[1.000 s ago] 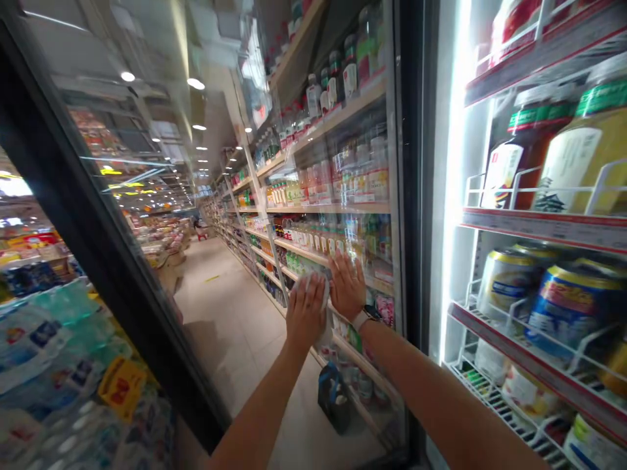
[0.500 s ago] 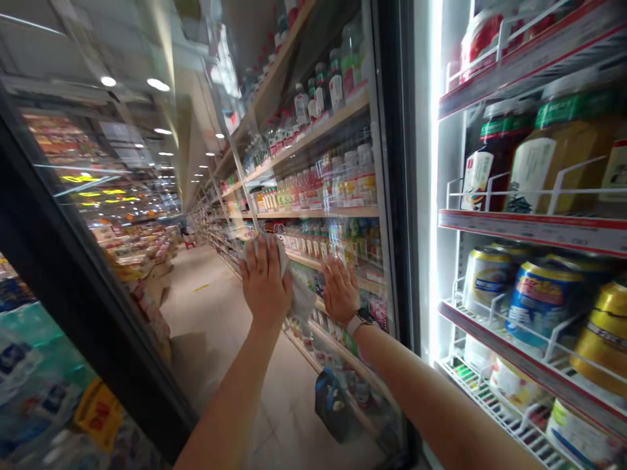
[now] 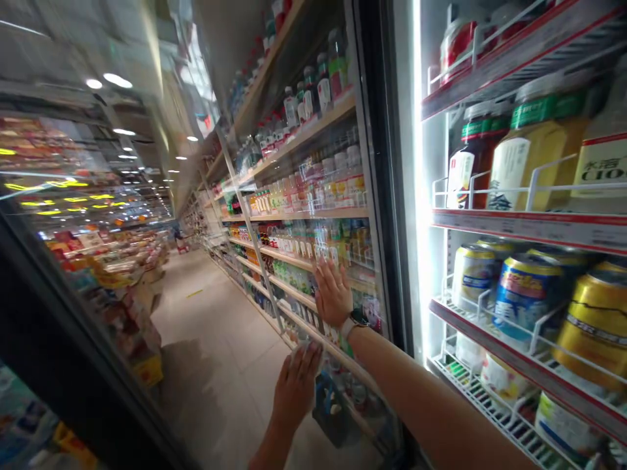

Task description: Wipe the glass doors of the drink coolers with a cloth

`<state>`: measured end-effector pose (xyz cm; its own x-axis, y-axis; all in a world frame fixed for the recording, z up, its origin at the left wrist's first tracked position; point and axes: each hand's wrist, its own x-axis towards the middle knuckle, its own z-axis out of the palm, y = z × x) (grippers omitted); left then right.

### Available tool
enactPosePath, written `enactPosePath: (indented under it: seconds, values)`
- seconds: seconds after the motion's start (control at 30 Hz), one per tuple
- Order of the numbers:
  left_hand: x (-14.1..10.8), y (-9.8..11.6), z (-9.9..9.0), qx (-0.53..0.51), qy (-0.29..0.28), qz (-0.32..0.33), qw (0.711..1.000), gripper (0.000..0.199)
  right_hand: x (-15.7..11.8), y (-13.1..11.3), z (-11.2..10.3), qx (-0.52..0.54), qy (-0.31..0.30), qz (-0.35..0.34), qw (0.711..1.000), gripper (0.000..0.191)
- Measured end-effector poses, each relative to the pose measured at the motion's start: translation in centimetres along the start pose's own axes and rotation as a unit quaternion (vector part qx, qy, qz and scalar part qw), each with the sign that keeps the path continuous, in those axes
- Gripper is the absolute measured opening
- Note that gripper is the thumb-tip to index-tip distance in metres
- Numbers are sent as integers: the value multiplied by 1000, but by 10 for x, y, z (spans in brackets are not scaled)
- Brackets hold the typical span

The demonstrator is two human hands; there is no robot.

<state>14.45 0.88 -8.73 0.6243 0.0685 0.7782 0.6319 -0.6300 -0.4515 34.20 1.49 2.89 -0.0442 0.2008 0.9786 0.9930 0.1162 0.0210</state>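
Currently | left hand point(image 3: 296, 391) low on glass fridge door point(image 3: 215, 196), right hand point(image 3: 333, 294) higher, both palms flat | fingers spread apart on both, gripping nothing

Bottles point(image 3: 313, 189) behind door point(image 3: 377, 163): labels too small to read.
Person point(image 3: 179, 238) left of door: tiny, blurred.
Can point(image 3: 595, 333) right of door: cut off by picture's edge.
Bag point(image 3: 333, 408) behind door: partly hidden, left hand point(image 3: 296, 391) beside it.

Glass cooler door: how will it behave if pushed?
Probably stiff and heavy for its size: one big glass pane in a dark frame. The surface looks smooth, so a flat palm like the right hand may slide. Possibly fragile under a sharp knock.
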Motion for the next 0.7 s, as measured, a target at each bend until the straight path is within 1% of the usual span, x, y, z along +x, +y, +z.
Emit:
enactPosePath:
  seconds: [0.03, 0.07, 0.1, 0.2, 0.27, 0.3, 0.33, 0.37, 0.4, 0.43, 0.47, 0.53, 0.6, 0.67, 0.7]
  values:
    - [7, -5, -3, 2, 0, 3, 1000, 58, 0, 0, 0, 2, -3, 1, 1000, 65]
    - [21, -12, -9, 7, 6, -2, 1000, 59, 0, 0, 0, 3, -3, 2, 1000, 64]
    - [41, -21, -16, 10, 15, -13, 1000, 60, 0, 0, 0, 3, -2, 3, 1000, 64]
    - [120, -55, -44, 47, 78, -80, 993, 65, 1, 1, -1, -1, 5, -3, 1000, 64]
    - [167, -75, -60, 40, 106, -125, 986, 68, 1, 1, -1, -3, 10, -8, 1000, 63]
    - [183, -81, -65, 33, 111, -135, 984, 69, 1, 1, -1, -3, 11, -10, 1000, 63]
    - [193, -83, -67, 26, 112, -139, 984, 68, 1, 1, -1, -5, 11, -11, 1000, 63]
    - [195, -82, -66, 21, 110, -135, 985, 67, 1, 1, -1, -5, 11, -11, 1000, 62]
    - [190, -78, -62, 19, 104, -125, 986, 66, 2, 1, -2, -6, 11, -12, 1000, 62]
    - [178, -70, -56, 20, 98, -110, 989, 65, 2, 1, -2, -6, 13, -13, 1000, 61]
    - [159, -60, -48, 22, 88, -92, 992, 63, 2, 1, -2, -5, 17, -14, 1000, 61]
    - [107, -37, -30, 32, 61, -48, 996, 61, 3, 1, -1, -4, 26, -15, 1000, 61]
    - [48, -18, -13, 30, 16, -14, 999, 62, 3, 1, 0, -5, 31, -17, 999, 61]
    - [-2, -10, -4, 30, -14, 22, 999, 64, 2, 1, 1, -6, 30, -15, 999, 61]
    - [-18, -13, -3, 31, -20, 37, 999, 65, 2, 1, 2, -6, 25, -11, 1000, 61]
